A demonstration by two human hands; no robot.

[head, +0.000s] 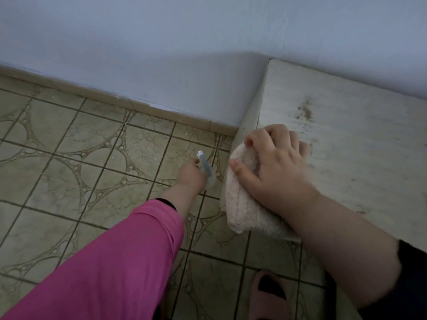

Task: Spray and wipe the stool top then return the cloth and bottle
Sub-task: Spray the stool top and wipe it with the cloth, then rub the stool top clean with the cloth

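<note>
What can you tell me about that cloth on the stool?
The cloth is pale pinkish-beige, fuzzy like terry towelling, and bunched into a thick folded pad. It lies on the left edge of the white stool top, partly hanging over the side. The right hand rests on it, fingers curled over its far end, thumb against its side.

Pale cloth [242, 204] bunched on worn stool top [346, 139] edge — clear bottle [205, 168] tilted.
</note>
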